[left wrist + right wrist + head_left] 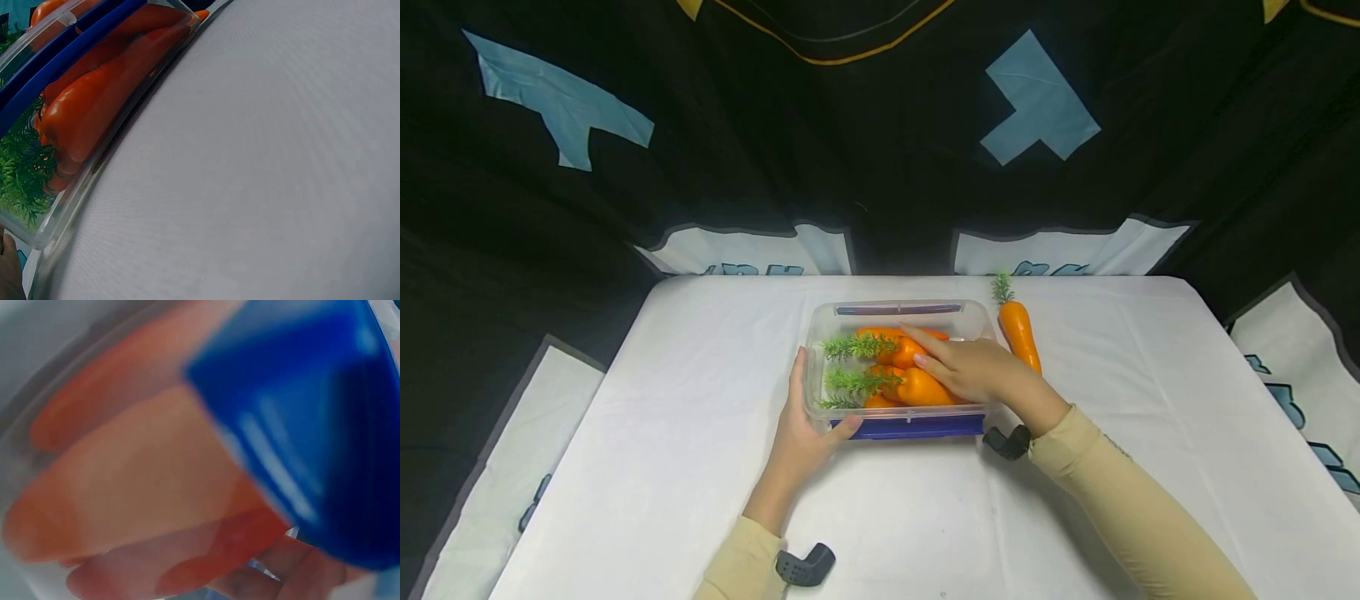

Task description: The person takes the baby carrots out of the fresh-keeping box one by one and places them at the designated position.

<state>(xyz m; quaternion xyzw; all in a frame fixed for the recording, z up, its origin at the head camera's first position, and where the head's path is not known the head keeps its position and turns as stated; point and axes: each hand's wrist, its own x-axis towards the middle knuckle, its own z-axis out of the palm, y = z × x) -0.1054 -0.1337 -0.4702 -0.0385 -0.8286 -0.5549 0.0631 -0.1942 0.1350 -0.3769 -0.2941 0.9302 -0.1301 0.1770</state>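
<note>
A clear plastic food container (815,333) with blue latches (910,427) stands on the table, holding several orange carrots (925,388) with green leafy tops (857,381) pointing left. My left hand (801,437) holds its front left corner, thumb at the front rim and fingers along the left wall. My right hand (973,367) reaches over the right end, its extended fingers lying on the carrots and partly covering them. In the right wrist view, carrot bodies (137,481) show through the wall beside a blue latch (300,425).
Another carrot (1019,333) lies on the white tablecloth (700,392) right of the container, its leafy top toward the far edge. Dark curtains (880,150) with blue patches hang behind the table. A dark wrist device (805,565) sits at my left sleeve.
</note>
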